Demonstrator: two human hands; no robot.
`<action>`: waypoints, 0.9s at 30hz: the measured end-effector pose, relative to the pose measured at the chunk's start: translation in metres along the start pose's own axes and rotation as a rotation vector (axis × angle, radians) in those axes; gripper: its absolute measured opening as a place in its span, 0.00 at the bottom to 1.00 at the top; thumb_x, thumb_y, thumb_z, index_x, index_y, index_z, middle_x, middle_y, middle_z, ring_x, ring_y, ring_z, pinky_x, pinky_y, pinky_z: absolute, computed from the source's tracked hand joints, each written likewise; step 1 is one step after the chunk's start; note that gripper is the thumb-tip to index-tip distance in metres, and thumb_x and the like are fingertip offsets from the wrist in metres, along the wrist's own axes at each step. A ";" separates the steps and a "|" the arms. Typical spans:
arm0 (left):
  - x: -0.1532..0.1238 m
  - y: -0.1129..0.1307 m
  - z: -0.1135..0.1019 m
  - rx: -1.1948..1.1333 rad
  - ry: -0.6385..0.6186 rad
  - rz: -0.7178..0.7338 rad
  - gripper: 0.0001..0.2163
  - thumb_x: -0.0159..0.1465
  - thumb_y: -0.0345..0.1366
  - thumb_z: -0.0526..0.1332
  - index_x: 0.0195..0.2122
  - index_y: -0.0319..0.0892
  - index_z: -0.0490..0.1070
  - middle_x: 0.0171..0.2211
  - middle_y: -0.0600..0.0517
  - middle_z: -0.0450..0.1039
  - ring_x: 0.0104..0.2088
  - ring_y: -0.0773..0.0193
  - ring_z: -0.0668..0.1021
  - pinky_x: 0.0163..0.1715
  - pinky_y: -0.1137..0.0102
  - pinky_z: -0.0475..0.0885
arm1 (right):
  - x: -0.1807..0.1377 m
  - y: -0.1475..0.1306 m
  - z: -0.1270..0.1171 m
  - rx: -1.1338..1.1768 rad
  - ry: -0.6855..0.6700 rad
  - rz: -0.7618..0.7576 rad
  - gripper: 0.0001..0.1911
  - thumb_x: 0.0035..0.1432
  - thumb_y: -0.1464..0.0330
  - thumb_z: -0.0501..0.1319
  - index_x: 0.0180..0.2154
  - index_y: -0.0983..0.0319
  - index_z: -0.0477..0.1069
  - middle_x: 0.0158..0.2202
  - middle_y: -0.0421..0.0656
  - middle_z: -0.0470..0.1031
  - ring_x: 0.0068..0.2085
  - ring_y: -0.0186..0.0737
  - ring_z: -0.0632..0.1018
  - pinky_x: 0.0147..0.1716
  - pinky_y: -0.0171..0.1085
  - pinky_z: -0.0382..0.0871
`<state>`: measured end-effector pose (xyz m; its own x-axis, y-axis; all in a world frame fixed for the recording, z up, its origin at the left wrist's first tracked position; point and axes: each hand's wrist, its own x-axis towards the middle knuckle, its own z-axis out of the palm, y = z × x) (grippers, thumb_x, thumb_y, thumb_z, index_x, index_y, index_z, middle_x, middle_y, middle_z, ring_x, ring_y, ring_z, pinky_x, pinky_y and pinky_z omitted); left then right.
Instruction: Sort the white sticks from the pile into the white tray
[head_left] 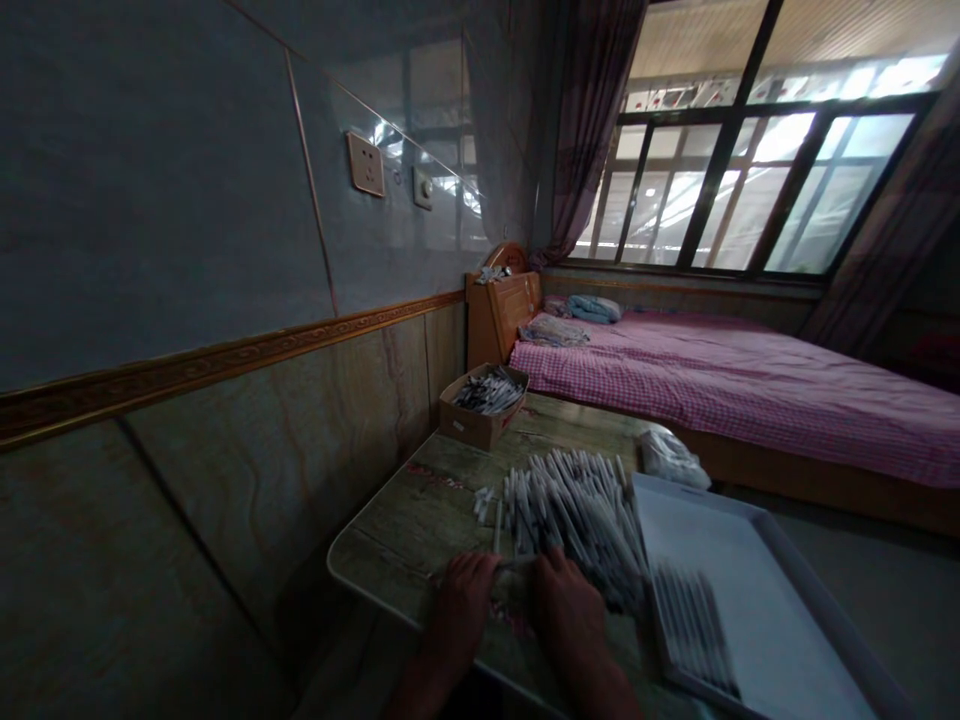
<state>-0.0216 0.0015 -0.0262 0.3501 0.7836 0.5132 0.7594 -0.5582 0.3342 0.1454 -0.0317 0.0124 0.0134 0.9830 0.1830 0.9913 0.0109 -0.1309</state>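
1. Our left hand and right hand rest palm down just in front of the pile of white sticks, fingers curled. The right hand is nearer the pile, and its fingertips appear to touch the pile's near end.
2. A thin stick lies crosswise between our hands, in front of the pile, with its long axis running left to right. Its ends reach both hands, but we cannot tell whether either hand actually grips it.
3. Most sticks in the pile lie side by side and fan away from us, so their long axes run roughly front to back, across the thin stick.
4. To the left of the pile, a few short white pieces lie loose on the tabletop.
5. To the right of the pile, a white tray carries a blurred row of sticks, with its near rim just beside the pile. A crumpled plastic bag sits beyond the tray's far corner.
6. Beyond the pile, a cardboard box holds more sticks at the far end of the tabletop, and a bed with a pink gingham sheet stretches farther back on the right.
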 end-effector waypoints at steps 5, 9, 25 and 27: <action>0.001 0.001 -0.004 -0.017 -0.028 -0.003 0.16 0.63 0.21 0.53 0.42 0.46 0.74 0.38 0.51 0.80 0.41 0.58 0.80 0.43 0.64 0.75 | -0.018 0.011 0.008 0.338 0.117 0.047 0.09 0.64 0.71 0.54 0.36 0.58 0.72 0.36 0.42 0.77 0.34 0.38 0.79 0.29 0.32 0.63; 0.002 0.004 -0.008 -0.004 -0.093 0.045 0.17 0.63 0.20 0.53 0.44 0.45 0.75 0.38 0.50 0.80 0.40 0.58 0.80 0.44 0.63 0.75 | -0.030 0.025 0.004 0.909 0.160 0.191 0.16 0.65 0.57 0.50 0.33 0.58 0.70 0.28 0.41 0.77 0.30 0.40 0.78 0.29 0.34 0.68; -0.001 -0.002 0.000 0.037 -0.097 0.141 0.14 0.65 0.24 0.54 0.46 0.46 0.73 0.36 0.52 0.78 0.38 0.59 0.79 0.41 0.65 0.74 | -0.022 0.034 0.004 1.495 0.064 0.483 0.22 0.44 0.53 0.66 0.35 0.63 0.78 0.20 0.39 0.74 0.22 0.38 0.73 0.22 0.34 0.67; -0.001 -0.002 -0.001 0.035 -0.116 0.146 0.14 0.65 0.23 0.54 0.46 0.46 0.73 0.36 0.52 0.78 0.38 0.59 0.79 0.41 0.65 0.73 | -0.024 0.033 0.005 1.518 0.070 0.474 0.24 0.43 0.53 0.67 0.38 0.63 0.79 0.23 0.40 0.77 0.24 0.40 0.75 0.24 0.35 0.69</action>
<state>-0.0239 0.0017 -0.0262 0.5168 0.7225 0.4593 0.7139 -0.6598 0.2345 0.1771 -0.0536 -0.0016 0.3180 0.9407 -0.1183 -0.1491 -0.0737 -0.9861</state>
